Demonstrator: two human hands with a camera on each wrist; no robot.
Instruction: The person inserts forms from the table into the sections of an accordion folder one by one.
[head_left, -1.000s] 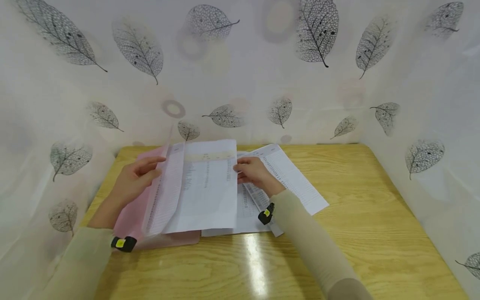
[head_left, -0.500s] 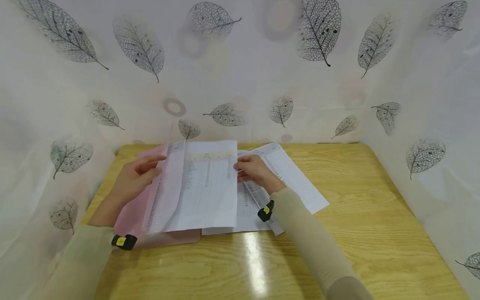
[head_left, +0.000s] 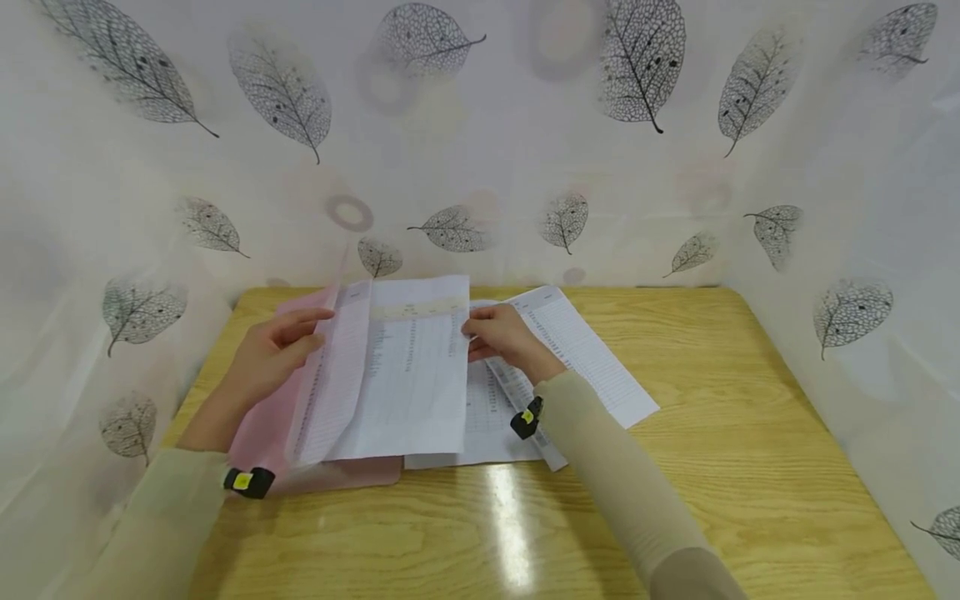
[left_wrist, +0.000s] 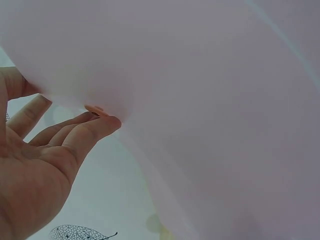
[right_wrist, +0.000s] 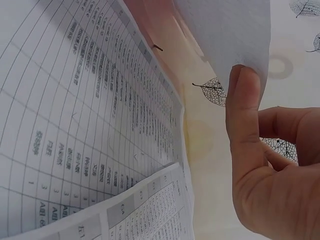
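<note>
A pink translucent folder (head_left: 262,429) lies opened on the left of the table. My left hand (head_left: 264,360) pinches the edge of its raised cover (left_wrist: 200,115) between thumb and fingertips. Inside the folder stands a white printed sheet (head_left: 420,408), its right edge lifted off the papers beneath. My right hand (head_left: 508,337) pinches that edge, with the thumb on the near face in the right wrist view. A further printed page (head_left: 348,358) shows through the cover, curving along its right side.
Several printed sheets (head_left: 600,367) lie fanned out under and to the right of my right hand, overlapping one another. All rest on a wood-grain table (head_left: 712,467). A pale curtain with leaf prints (head_left: 517,167) surrounds the table at the back and sides.
My right hand has shifted slightly left, bringing the lifted sheet's edge with it. The left hand keeps its hold on the folder cover, almost still.
</note>
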